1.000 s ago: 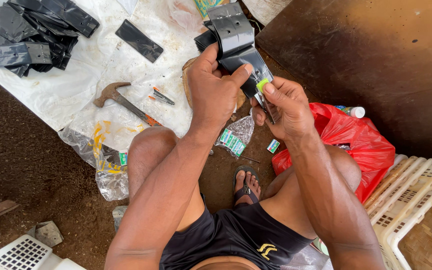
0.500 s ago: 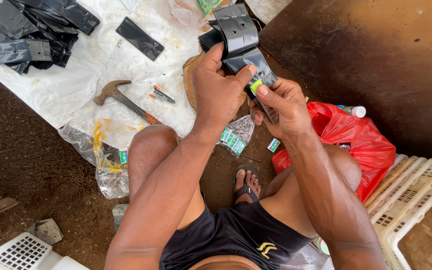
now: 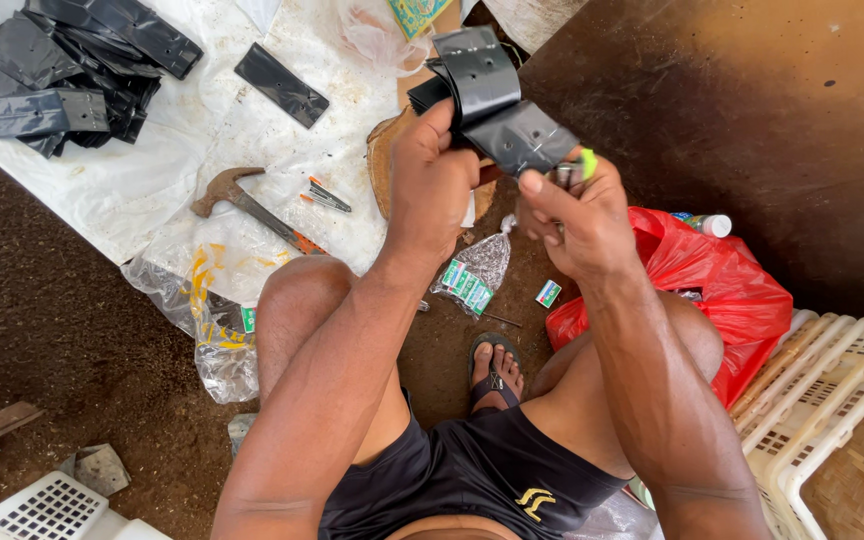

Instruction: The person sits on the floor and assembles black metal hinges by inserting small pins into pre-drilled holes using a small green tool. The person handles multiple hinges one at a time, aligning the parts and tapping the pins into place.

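My left hand [image 3: 430, 185] grips a folded bundle of black plastic bags [image 3: 497, 95], held up over a round wooden block [image 3: 384, 160]. My right hand [image 3: 577, 215] is closed on a small stapler with a green tip [image 3: 580, 168], pressed against the lower right edge of the bundle. Both hands meet above my knees, with my sandalled foot [image 3: 495, 370] below them.
A pile of black bags [image 3: 62, 70] lies on the white sheet [image 3: 102, 200] at far left, with one bag [image 3: 280, 84] apart. A hammer [image 3: 247, 205] lies near my left knee. A clear packet of staple boxes [image 3: 472, 280], a red bag [image 3: 712, 290] and white crates [image 3: 832, 400] surround me.
Both hands have lifted slightly. My right hand has turned the stapler so its green tip sits at the bundle's lower right edge.
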